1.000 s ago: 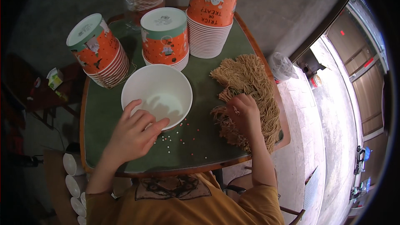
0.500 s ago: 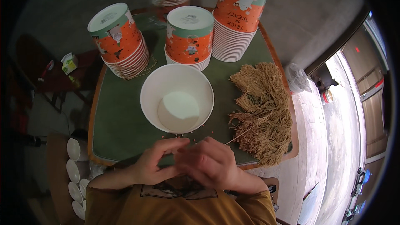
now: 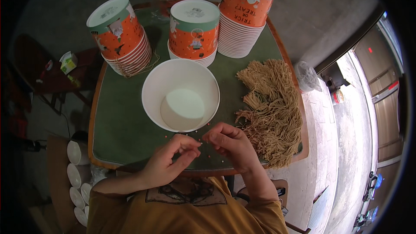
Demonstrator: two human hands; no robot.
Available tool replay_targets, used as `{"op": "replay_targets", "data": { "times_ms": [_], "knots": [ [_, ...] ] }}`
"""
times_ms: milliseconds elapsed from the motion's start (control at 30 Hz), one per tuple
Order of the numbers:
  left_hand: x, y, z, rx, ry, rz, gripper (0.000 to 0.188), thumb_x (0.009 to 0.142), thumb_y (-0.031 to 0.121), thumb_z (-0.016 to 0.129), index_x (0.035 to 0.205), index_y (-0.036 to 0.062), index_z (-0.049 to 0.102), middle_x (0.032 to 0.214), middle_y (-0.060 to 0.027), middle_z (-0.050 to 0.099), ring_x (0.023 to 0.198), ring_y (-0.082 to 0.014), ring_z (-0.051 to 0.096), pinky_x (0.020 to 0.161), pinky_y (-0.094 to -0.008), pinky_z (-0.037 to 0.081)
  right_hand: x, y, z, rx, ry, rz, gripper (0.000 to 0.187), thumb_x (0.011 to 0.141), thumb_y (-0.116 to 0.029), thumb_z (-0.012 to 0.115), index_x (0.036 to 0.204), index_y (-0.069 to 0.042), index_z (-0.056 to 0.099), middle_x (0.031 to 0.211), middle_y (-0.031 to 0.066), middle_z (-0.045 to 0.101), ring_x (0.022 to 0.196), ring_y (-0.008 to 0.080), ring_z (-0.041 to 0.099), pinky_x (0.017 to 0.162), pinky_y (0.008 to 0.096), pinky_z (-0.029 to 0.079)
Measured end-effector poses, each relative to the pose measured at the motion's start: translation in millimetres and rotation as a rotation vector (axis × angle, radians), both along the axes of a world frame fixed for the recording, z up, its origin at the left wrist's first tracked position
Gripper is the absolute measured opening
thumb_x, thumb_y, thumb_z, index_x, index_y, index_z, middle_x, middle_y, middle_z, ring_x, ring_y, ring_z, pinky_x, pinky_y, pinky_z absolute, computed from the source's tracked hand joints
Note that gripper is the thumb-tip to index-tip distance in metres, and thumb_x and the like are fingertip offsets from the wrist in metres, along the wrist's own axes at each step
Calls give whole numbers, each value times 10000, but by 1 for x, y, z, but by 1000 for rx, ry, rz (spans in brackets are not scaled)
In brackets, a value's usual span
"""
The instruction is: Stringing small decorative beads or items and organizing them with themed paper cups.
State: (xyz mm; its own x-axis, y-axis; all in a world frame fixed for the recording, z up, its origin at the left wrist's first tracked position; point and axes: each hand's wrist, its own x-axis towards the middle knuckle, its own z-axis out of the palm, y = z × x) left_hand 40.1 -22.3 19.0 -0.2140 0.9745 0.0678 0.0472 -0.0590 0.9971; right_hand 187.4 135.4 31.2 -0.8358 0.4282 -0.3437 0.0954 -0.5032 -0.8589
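An empty white paper cup (image 3: 180,95) lies in the middle of the green table (image 3: 121,121), its mouth facing me. Just below it my left hand (image 3: 171,162) and my right hand (image 3: 229,145) meet near the table's front edge, fingertips pinched together on something thin between them, probably a strand of the tan string; it is too small to make out. A heap of tan string bundles (image 3: 271,108) lies right of my right hand. Tiny beads (image 3: 208,141) are scattered on the cloth by my fingers.
Three stacks of orange and green printed paper cups stand at the back: left (image 3: 121,34), middle (image 3: 193,30), right (image 3: 245,13). White cups (image 3: 78,177) lie in a row below the table's left side. A clear bag (image 3: 306,76) sits off the right edge.
My left hand left the white cup's rim and my right hand left the string heap; both came together near the front edge. The view has also shifted so the table sits lower.
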Motion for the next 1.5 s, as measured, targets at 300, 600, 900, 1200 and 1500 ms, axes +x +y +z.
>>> {"op": "replay_targets", "data": {
  "times_ms": [300, 600, 900, 1200, 1500],
  "knots": [
    [9, 3, -2, -23, -217, 57, 259, 967, 91, 598, 1185, 10, 484, 1016, -61, 616, 854, -79, 588, 724, -224, 487, -7, -16, -21, 96, 126, -2, 112, 904, -156, 665, 879, -49, 684, 893, -8, 619, 739, 59, 481, 690, 212, 397],
    [5, 4, -7, -327, -549, -157, 197, 999, 234, 566, 1072, 51, 564, 837, -16, 615, 716, -66, 566, 606, -201, 450, -5, -31, -32, 710, 262, -112, 69, 905, -96, 660, 924, -29, 664, 973, 45, 580, 953, 128, 557, 814, 264, 458],
    [8, -5, -1, -37, -197, 119, 128, 997, 137, 548, 1058, 24, 557, 838, -43, 625, 678, -76, 587, 561, -208, 477, -1, -43, -13, 673, 136, -26, 143, 932, -98, 646, 1001, -3, 565, 788, 57, 644, 624, 74, 583, 606, 232, 485],
    [-2, 4, 11, 114, 185, 140, 113, 962, 76, 586, 1035, -11, 582, 882, -88, 666, 708, -123, 662, 593, -244, 538, 0, -33, -18, 885, 224, -155, 108, 886, -47, 684, 941, -11, 600, 782, 31, 640, 587, 45, 512, 531, 224, 426],
    [-9, 17, 23, 98, 327, 118, 74, 946, 68, 607, 969, 7, 574, 829, -101, 639, 656, -141, 633, 567, -261, 509, -3, -29, -13, 690, 167, -141, 60, 856, 6, 670, 865, -18, 616, 767, -4, 592, 586, 36, 463, 530, 199, 391]
  ]
}}
